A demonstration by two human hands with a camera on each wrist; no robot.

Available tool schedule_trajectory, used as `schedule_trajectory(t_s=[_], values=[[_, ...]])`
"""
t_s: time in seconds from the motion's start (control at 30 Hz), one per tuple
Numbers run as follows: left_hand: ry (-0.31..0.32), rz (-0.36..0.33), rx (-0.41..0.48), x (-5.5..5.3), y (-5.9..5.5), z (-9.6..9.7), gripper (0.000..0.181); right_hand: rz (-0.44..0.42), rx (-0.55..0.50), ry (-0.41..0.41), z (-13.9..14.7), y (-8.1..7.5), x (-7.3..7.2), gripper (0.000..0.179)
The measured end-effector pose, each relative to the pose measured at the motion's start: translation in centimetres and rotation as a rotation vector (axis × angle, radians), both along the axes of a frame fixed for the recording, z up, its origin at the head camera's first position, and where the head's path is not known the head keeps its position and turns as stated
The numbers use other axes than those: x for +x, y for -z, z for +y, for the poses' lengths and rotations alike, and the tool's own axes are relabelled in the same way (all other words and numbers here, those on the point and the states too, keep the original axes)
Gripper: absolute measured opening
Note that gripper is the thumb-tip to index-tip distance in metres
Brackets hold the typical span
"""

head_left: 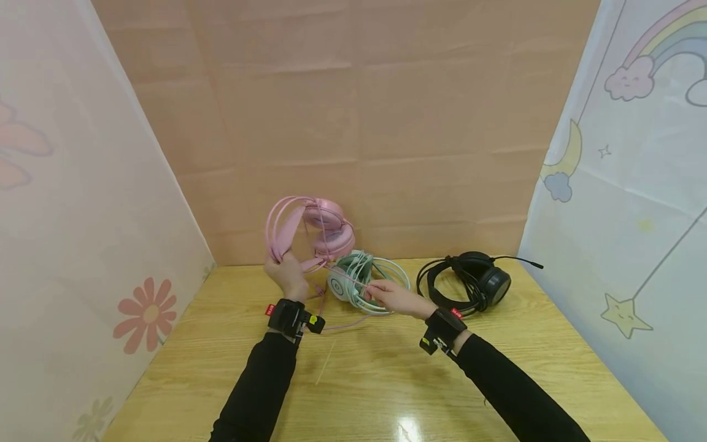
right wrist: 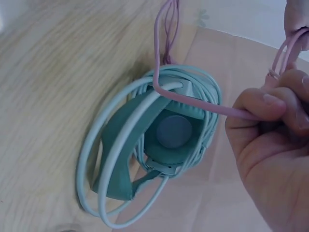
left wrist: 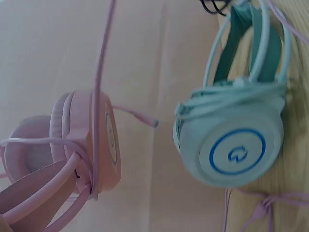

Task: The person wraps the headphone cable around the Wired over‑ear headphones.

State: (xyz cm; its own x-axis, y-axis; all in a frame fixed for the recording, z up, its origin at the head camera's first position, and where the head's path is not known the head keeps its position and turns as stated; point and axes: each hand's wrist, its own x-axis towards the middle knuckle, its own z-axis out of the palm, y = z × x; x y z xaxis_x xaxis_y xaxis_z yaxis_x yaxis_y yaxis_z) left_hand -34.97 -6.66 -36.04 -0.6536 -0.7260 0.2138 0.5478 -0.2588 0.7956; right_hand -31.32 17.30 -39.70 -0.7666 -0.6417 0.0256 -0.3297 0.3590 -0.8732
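Observation:
My left hand (head_left: 288,277) grips the headband of a pink headset (head_left: 334,241) and holds it raised over the back of the table. A strand of its pink cable (right wrist: 207,107) is pinched between the thumb and curled fingers of my right hand (head_left: 399,298). In the left wrist view, cable loops around the pink ear cup (left wrist: 81,130), and a short microphone (left wrist: 145,119) sticks out beside it. Below and between my hands lies a mint-green headset (left wrist: 231,145), its own cord wound around the ear cups. The pink strand crosses in front of it in the right wrist view.
A black headset (head_left: 493,285) with a bundled cord and a microphone boom lies at the back right of the wooden table (head_left: 353,380). A tied bundle of pink cable (left wrist: 262,210) hangs by the green headset. Brown paper (head_left: 353,123) stands behind, with printed sheets at both sides.

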Motion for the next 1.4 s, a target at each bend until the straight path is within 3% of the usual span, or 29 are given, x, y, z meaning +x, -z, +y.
schedule_trajectory(t_s=[0.17, 0.33, 0.43, 0.77, 0.87, 1.0, 1.13, 1.4], values=[[-0.028, -0.027, -0.227, 0.1, 0.1, -0.1, 0.028, 0.016, -0.014, 0.005, 0.5, -0.9, -0.1, 0.033], [-0.134, -0.059, -0.418, 0.2, 0.2, -0.6, 0.026, 0.013, -0.033, 0.033, 1.6, -1.7, -0.2, 0.032], [-0.156, -0.045, -0.508, 0.3, 0.2, -1.0, 0.023, 0.017, -0.041, 0.064, 2.4, -2.1, -0.4, 0.032], [-0.143, -0.017, -0.825, 0.3, 0.1, -2.2, 0.024, 0.048, -0.076, 0.18, 3.5, -3.6, -1.6, 0.027], [-0.107, -0.019, -0.912, 0.5, -0.4, -2.7, 0.022, 0.053, -0.071, 0.175, 3.5, -4.0, -1.9, 0.027], [-0.03, -0.03, -1.035, 0.7, -1.8, -3.5, 0.014, 0.088, -0.075, 0.173, 3.3, -4.5, -2.3, 0.028], [0.051, -0.047, -1.103, 0.6, -3.0, -4.5, 0.006, 0.096, -0.097, 0.199, 3.2, -4.9, -2.6, 0.029], [0.234, -0.104, -1.314, 0.7, -4.0, -5.3, 0.007, 0.102, -0.071, 0.239, 2.7, -5.5, -3.5, 0.029]])
